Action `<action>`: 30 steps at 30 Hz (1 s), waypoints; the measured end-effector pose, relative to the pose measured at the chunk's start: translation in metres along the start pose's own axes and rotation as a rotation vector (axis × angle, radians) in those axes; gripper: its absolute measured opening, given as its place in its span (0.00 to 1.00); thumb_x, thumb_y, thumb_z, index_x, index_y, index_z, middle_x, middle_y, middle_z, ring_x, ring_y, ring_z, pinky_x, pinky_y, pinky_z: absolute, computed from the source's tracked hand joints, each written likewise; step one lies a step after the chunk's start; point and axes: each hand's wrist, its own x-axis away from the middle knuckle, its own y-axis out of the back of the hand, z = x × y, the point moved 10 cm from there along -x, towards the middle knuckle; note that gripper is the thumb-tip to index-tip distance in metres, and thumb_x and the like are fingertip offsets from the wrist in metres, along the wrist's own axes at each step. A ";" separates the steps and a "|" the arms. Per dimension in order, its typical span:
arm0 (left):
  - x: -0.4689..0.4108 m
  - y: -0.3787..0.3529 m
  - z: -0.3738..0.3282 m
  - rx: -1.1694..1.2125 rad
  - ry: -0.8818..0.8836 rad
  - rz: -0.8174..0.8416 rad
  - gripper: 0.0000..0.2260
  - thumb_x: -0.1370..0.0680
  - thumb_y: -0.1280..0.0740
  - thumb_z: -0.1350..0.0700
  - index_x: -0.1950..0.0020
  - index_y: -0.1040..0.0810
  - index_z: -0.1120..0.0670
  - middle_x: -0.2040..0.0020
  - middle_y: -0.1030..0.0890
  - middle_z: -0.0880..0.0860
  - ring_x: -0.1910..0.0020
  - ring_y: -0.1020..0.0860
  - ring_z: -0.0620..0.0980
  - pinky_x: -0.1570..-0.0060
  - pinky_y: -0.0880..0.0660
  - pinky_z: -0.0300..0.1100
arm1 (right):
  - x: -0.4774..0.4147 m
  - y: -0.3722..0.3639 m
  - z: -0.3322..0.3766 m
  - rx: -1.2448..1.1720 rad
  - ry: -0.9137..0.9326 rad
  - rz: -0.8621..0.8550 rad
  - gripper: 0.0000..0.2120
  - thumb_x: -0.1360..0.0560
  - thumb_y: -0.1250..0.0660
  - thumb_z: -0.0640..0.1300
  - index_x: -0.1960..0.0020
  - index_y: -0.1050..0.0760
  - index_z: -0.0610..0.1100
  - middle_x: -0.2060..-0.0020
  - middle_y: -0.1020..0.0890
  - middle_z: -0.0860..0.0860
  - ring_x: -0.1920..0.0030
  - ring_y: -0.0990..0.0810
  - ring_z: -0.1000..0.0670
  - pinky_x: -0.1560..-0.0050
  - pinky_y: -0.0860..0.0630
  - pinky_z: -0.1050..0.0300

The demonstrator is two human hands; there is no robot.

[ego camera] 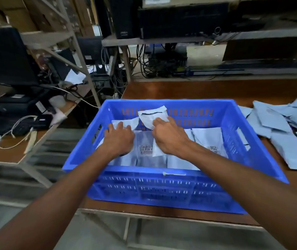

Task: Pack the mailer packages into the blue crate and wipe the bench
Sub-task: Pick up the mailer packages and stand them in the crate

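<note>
Now mailer (pixel 152 114) in R hand (pixel 169 138).

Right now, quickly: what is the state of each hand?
Left hand: grips a flat white plastic mailer.
Right hand: pinches another white plastic mailer.

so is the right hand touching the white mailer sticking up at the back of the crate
Touching. The head view shows the right hand with its fingers curled onto the lower edge of the upright mailer, no gap between.
</note>
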 end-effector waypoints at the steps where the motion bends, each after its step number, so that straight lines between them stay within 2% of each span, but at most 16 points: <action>1: 0.000 0.001 0.002 0.012 0.004 0.037 0.26 0.27 0.58 0.49 0.39 0.29 0.58 0.38 0.30 0.60 0.36 0.33 0.68 0.38 0.35 0.65 | -0.009 -0.012 0.005 0.022 -0.015 0.059 0.14 0.25 0.43 0.41 0.42 0.28 0.39 0.44 0.29 0.44 0.35 0.33 0.33 0.41 0.27 0.35; 3: -0.009 -0.001 -0.001 0.042 -0.045 0.067 0.19 0.23 0.49 0.53 0.35 0.30 0.57 0.34 0.32 0.60 0.33 0.36 0.68 0.36 0.38 0.67 | -0.019 -0.029 0.016 0.028 -0.033 0.140 0.16 0.25 0.43 0.42 0.40 0.27 0.39 0.43 0.29 0.44 0.35 0.33 0.33 0.38 0.29 0.36; 5: -0.017 -0.012 -0.004 0.036 -0.076 0.163 0.19 0.17 0.48 0.54 0.26 0.35 0.53 0.26 0.37 0.58 0.27 0.42 0.66 0.32 0.43 0.67 | -0.022 -0.051 0.027 0.003 -0.044 0.290 0.17 0.20 0.46 0.47 0.35 0.27 0.41 0.34 0.30 0.42 0.28 0.39 0.35 0.33 0.36 0.36; 6: -0.020 -0.022 -0.004 0.011 -0.088 0.236 0.21 0.15 0.51 0.51 0.22 0.42 0.51 0.22 0.43 0.57 0.24 0.46 0.65 0.28 0.47 0.66 | -0.020 -0.062 0.033 0.015 -0.032 0.390 0.20 0.17 0.49 0.49 0.32 0.29 0.42 0.29 0.32 0.42 0.25 0.43 0.37 0.29 0.42 0.36; 8: -0.022 -0.042 0.000 -0.015 -0.098 0.406 0.27 0.16 0.55 0.41 0.19 0.55 0.49 0.19 0.54 0.56 0.21 0.52 0.61 0.24 0.52 0.58 | -0.024 -0.083 0.034 0.038 -0.020 0.521 0.26 0.17 0.52 0.55 0.25 0.37 0.42 0.23 0.40 0.42 0.22 0.49 0.42 0.25 0.49 0.39; 11: -0.022 -0.055 0.005 -0.085 -0.146 0.525 0.36 0.20 0.50 0.32 0.20 0.63 0.47 0.19 0.60 0.55 0.21 0.52 0.60 0.25 0.48 0.53 | -0.039 -0.101 0.013 0.098 -0.016 0.552 0.43 0.26 0.42 0.66 0.20 0.53 0.46 0.20 0.56 0.46 0.21 0.61 0.43 0.24 0.55 0.37; 12: -0.024 -0.059 0.006 -0.129 -0.165 0.533 0.39 0.21 0.47 0.32 0.20 0.65 0.47 0.19 0.61 0.55 0.21 0.50 0.60 0.26 0.47 0.53 | -0.042 -0.106 0.006 0.158 0.013 0.550 0.49 0.29 0.39 0.69 0.20 0.59 0.50 0.21 0.62 0.49 0.22 0.65 0.43 0.25 0.58 0.36; 14: -0.026 -0.067 0.005 -0.185 -0.196 0.555 0.44 0.23 0.40 0.33 0.21 0.66 0.47 0.20 0.63 0.56 0.21 0.48 0.61 0.27 0.44 0.53 | -0.043 -0.116 -0.003 0.246 0.070 0.562 0.53 0.31 0.39 0.74 0.22 0.67 0.54 0.23 0.69 0.51 0.23 0.69 0.43 0.25 0.64 0.35; 17: -0.032 -0.075 0.007 -0.221 -0.191 0.543 0.47 0.25 0.36 0.35 0.20 0.64 0.49 0.20 0.61 0.58 0.22 0.43 0.60 0.28 0.38 0.51 | -0.045 -0.129 -0.003 0.217 0.105 0.573 0.54 0.32 0.43 0.77 0.22 0.69 0.54 0.23 0.69 0.49 0.23 0.68 0.43 0.25 0.64 0.37; 20: -0.035 -0.071 0.006 -0.219 -0.196 0.500 0.45 0.24 0.37 0.36 0.19 0.62 0.50 0.19 0.59 0.57 0.23 0.41 0.60 0.28 0.38 0.52 | -0.049 -0.134 -0.002 0.200 0.101 0.584 0.54 0.32 0.44 0.78 0.22 0.69 0.53 0.23 0.69 0.49 0.23 0.66 0.42 0.24 0.62 0.38; 22: -0.039 -0.059 0.005 -0.191 -0.187 0.444 0.44 0.23 0.37 0.37 0.19 0.61 0.51 0.19 0.59 0.57 0.23 0.44 0.62 0.27 0.40 0.53 | -0.050 -0.130 -0.004 0.193 0.104 0.587 0.53 0.31 0.45 0.78 0.22 0.68 0.54 0.23 0.67 0.50 0.22 0.66 0.41 0.25 0.62 0.37; 24: -0.046 -0.035 -0.002 -0.137 -0.175 0.309 0.40 0.22 0.38 0.38 0.19 0.54 0.52 0.19 0.52 0.57 0.24 0.44 0.64 0.27 0.40 0.57 | -0.052 -0.107 -0.008 0.159 0.117 0.510 0.47 0.28 0.47 0.76 0.20 0.62 0.54 0.21 0.62 0.50 0.22 0.63 0.40 0.25 0.60 0.35; 27: -0.051 0.027 -0.033 0.016 -0.200 0.002 0.31 0.21 0.37 0.41 0.22 0.41 0.51 0.25 0.38 0.57 0.29 0.36 0.63 0.33 0.33 0.59 | -0.054 -0.022 -0.029 0.020 0.130 0.158 0.33 0.22 0.41 0.63 0.22 0.42 0.51 0.22 0.42 0.48 0.22 0.46 0.41 0.26 0.48 0.37; 30: -0.045 0.090 -0.093 0.205 -0.307 -0.252 0.27 0.22 0.35 0.46 0.26 0.34 0.54 0.30 0.31 0.60 0.33 0.31 0.64 0.36 0.31 0.58 | -0.029 0.073 -0.086 -0.046 0.112 -0.190 0.21 0.23 0.35 0.52 0.31 0.28 0.49 0.33 0.24 0.49 0.32 0.28 0.44 0.33 0.33 0.47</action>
